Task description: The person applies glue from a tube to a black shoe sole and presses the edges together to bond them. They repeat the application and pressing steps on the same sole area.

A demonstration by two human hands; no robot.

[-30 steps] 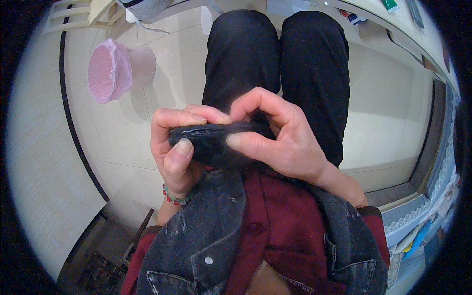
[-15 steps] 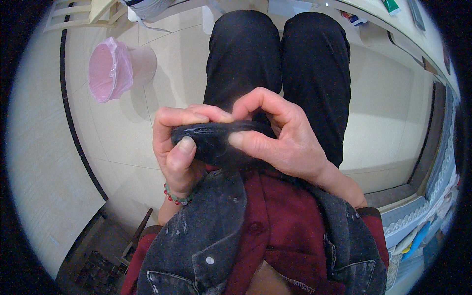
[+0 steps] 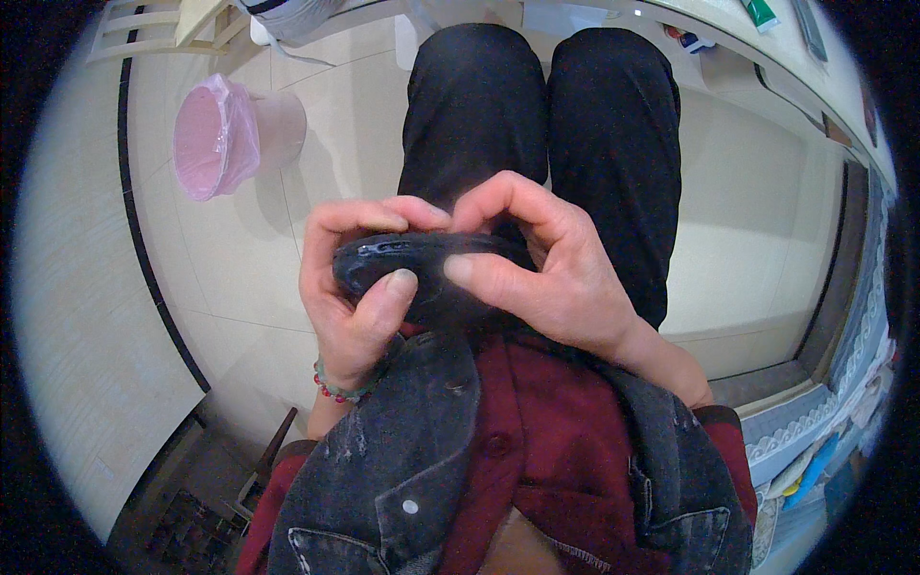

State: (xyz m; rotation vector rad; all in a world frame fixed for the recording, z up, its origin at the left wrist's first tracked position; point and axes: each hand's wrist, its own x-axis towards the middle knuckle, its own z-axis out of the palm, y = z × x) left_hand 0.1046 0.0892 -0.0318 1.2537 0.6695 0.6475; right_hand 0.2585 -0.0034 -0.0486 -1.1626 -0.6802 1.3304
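Note:
Between my two hands, above my lap, is a black, oblong, rounded thing (image 3: 428, 257) with a glossy rim at its left end; its exact kind I cannot make out. My left hand (image 3: 337, 292) grips that left end, thumb on the near face and fingers over the far edge. The right hand (image 3: 570, 273) pinches the middle and right part, its thumb flat on the near side and its index finger bent over the top. Part of the thing's right end is hidden behind my right thumb and palm.
A bin with a pink liner (image 3: 218, 144) stands on the tiled floor at the far left. Beyond my knees, in black trousers (image 3: 479, 105), runs a white table edge (image 3: 728, 38). A pale wooden frame (image 3: 144, 29) is at the upper left, and a lace-edged cloth (image 3: 795, 417) hangs at the right.
My left thumb has slid to the right along the near face, and more of the glossy left end shows. The right hand is nearly unmoved.

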